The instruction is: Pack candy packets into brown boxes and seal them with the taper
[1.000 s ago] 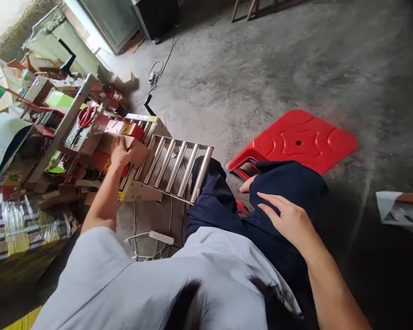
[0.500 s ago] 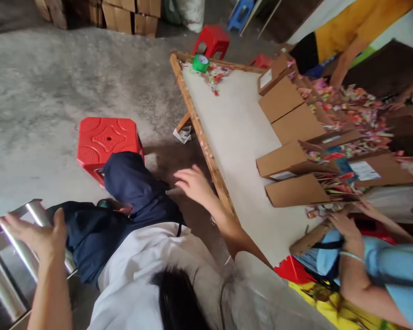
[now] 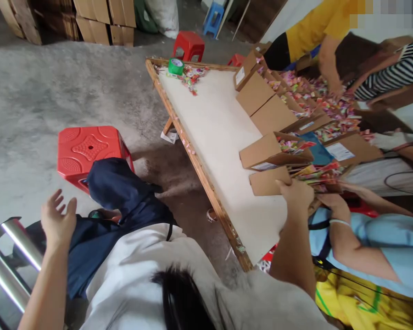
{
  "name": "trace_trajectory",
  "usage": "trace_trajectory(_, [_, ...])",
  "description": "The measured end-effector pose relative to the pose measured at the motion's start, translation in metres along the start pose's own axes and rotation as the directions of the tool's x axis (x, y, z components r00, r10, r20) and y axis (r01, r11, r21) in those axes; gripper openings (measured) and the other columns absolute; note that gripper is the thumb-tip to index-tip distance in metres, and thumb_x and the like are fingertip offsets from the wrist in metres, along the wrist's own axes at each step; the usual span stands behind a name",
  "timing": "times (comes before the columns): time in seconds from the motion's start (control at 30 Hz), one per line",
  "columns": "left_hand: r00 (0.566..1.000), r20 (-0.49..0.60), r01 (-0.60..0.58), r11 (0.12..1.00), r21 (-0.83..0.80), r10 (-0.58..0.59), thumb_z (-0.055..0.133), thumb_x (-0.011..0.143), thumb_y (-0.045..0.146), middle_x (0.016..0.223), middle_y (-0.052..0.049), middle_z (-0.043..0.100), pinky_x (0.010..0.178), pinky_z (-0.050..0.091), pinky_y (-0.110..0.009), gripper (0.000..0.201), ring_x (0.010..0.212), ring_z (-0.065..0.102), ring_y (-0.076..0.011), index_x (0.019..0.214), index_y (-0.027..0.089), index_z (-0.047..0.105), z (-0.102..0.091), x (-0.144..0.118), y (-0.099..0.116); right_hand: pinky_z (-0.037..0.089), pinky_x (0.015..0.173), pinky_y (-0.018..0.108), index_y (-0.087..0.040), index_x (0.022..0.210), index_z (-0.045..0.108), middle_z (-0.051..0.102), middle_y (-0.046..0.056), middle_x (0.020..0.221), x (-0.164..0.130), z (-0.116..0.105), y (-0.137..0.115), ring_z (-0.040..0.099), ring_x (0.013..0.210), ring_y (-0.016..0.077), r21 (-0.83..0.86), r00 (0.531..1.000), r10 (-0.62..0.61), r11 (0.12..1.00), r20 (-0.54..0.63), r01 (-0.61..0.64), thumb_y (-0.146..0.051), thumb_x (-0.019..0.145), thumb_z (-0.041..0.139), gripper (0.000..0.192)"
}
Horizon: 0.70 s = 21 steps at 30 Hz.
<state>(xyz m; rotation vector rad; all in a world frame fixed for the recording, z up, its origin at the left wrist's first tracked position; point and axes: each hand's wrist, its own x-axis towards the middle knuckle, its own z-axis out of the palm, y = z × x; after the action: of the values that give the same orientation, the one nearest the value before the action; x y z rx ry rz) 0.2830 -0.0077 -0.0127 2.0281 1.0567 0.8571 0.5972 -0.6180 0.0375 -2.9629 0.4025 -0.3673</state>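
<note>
Grey concrete floor (image 3: 30, 101) all round, kind of a workshop look, with stacked cardboard boxes (image 3: 105, 20) and a white sack (image 3: 163, 16) along the back; jutting across the middle is a pale counter (image 3: 220, 119) with a wooden edge, and its far side is packed with cartons full of small colourful packets (image 3: 330, 103).

So, right hand (image 3: 296, 192) first: it's got hold of the nearest carton (image 3: 270, 182), thumb over the rim at the packet end; that carton sits at the near end of the row on the counter, just beside a labelled carton (image 3: 261, 153); can't really see the fingers on the far side, tbh.

Left hand (image 3: 58, 217) is holding nothing, fingers loosely spread and a bit curled; it's up in the air near the metal roller conveyor (image 3: 15, 256), with a red stool (image 3: 89, 146) not far off.

Other folks around too: somebody in light blue (image 3: 358, 238) has a hand right by the gripped carton; someone in a yellow top (image 3: 306, 27) and someone with a striped sleeve (image 3: 395, 68) are reaching toward the packets; green tape roll (image 3: 175, 67) sits at the counter's far corner, next to some loose packets (image 3: 192, 80).
</note>
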Motion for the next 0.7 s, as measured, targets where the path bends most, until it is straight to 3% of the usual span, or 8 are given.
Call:
trace_trajectory(0.13, [0.982, 0.145, -0.084, 0.965, -0.25, 0.123, 0.068, 0.079, 0.056, 0.121, -0.007, 0.07, 0.104, 0.052, -0.056, 0.049, 0.115, 0.066, -0.0324, 0.118, 0.027, 0.067, 0.042, -0.015, 0.045, 0.04, 0.065, 0.039, -0.01, 0.101, 0.076, 0.071, 0.02, 0.084, -0.045, -0.018, -0.046, 0.066, 0.079, 0.034, -0.051, 0.996, -0.053, 0.997, 0.075, 0.057, -0.05, 0.087, 0.059, 0.046])
trace_trajectory(0.2, [0.92, 0.324, -0.089, 0.921, -0.379, 0.222, 0.068, 0.079, 0.06, 0.119, -0.011, 0.071, 0.106, 0.05, -0.055, 0.053, 0.114, 0.066, -0.0322, 0.115, 0.022, 0.068, 0.072, -0.027, 0.07, 0.037, 0.061, 0.035, -0.013, 0.097, 0.077, 0.072, 0.016, 0.08, -0.07, -0.034, -0.07, 0.065, 0.072, 0.0292, -0.037, 0.988, -0.14, 0.989, 0.066, 0.143, -0.05, 0.087, 0.059, 0.042])
trace_trajectory(0.3, [0.715, 0.648, 0.157, 0.843, -0.515, 0.263, 0.066, 0.079, 0.068, 0.129, -0.016, 0.066, 0.106, 0.049, -0.053, 0.064, 0.122, 0.061, -0.034, 0.123, 0.022, 0.065, 0.125, -0.05, 0.1, 0.03, 0.055, 0.032, -0.018, 0.085, 0.076, 0.069, 0.01, 0.066, -0.107, -0.062, -0.099, 0.059, 0.059, 0.0234, -0.036, 0.953, -0.301, 0.953, -0.03, 0.3, -0.047, 0.087, 0.059, 0.034])
trace_trajectory(0.43, [0.326, 0.941, 0.623, 0.728, -0.288, 0.093, 0.047, 0.082, 0.081, 0.144, -0.023, 0.052, 0.106, 0.046, -0.054, 0.084, 0.129, 0.056, -0.0374, 0.139, 0.021, 0.055, 0.19, -0.074, 0.13, 0.025, 0.052, 0.031, -0.021, 0.07, 0.069, 0.065, 0.008, 0.06, -0.148, -0.1, -0.121, 0.055, 0.054, 0.0205, -0.051, 0.834, -0.513, 0.856, -0.202, 0.514, -0.044, 0.091, 0.056, 0.035])
trace_trajectory(0.5, [0.176, 0.983, 0.753, 0.636, -0.169, 0.053, 0.041, 0.083, 0.083, 0.143, -0.022, 0.054, 0.105, 0.046, -0.052, 0.087, 0.127, 0.058, -0.0352, 0.142, 0.021, 0.051, 0.208, -0.08, 0.143, 0.029, 0.053, 0.031, -0.021, 0.069, 0.068, 0.065, 0.007, 0.061, -0.165, -0.115, -0.131, 0.057, 0.056, 0.0207, 0.013, 0.73, -0.623, 0.758, -0.282, 0.652, -0.044, 0.094, 0.054, 0.037])
trace_trajectory(0.57, [0.098, 0.989, 0.85, 0.508, -0.14, 0.108, 0.04, 0.085, 0.08, 0.133, -0.018, 0.062, 0.102, 0.049, -0.047, 0.082, 0.118, 0.064, -0.0309, 0.139, 0.02, 0.054, 0.212, -0.079, 0.15, 0.036, 0.056, 0.031, -0.022, 0.077, 0.071, 0.067, 0.005, 0.064, -0.181, -0.124, -0.147, 0.06, 0.061, 0.0204, 0.115, 0.582, -0.746, 0.58, -0.324, 0.806, -0.041, 0.096, 0.053, 0.032])
trace_trajectory(0.63, [0.113, 0.974, 0.916, 0.359, -0.179, 0.196, 0.041, 0.088, 0.076, 0.121, -0.016, 0.069, 0.098, 0.051, -0.044, 0.076, 0.107, 0.068, -0.028, 0.131, 0.016, 0.06, 0.2, -0.071, 0.144, 0.043, 0.065, 0.03, -0.022, 0.092, 0.074, 0.072, 0.004, 0.075, -0.196, -0.126, -0.17, 0.064, 0.07, 0.0194, 0.2, 0.377, -0.863, 0.326, -0.335, 0.924, -0.031, 0.098, 0.053, 0.023])
trace_trajectory(0.7, [0.243, 0.945, 0.93, 0.224, -0.291, 0.22, 0.044, 0.09, 0.071, 0.113, -0.016, 0.072, 0.098, 0.052, -0.043, 0.071, 0.1, 0.07, -0.0273, 0.124, 0.013, 0.064, 0.172, -0.06, 0.122, 0.046, 0.075, 0.03, -0.021, 0.104, 0.073, 0.075, 0.003, 0.085, -0.212, -0.123, -0.198, 0.066, 0.08, 0.0188, 0.242, 0.165, -0.925, 0.083, -0.343, 0.967, -0.02, 0.097, 0.052, 0.022])
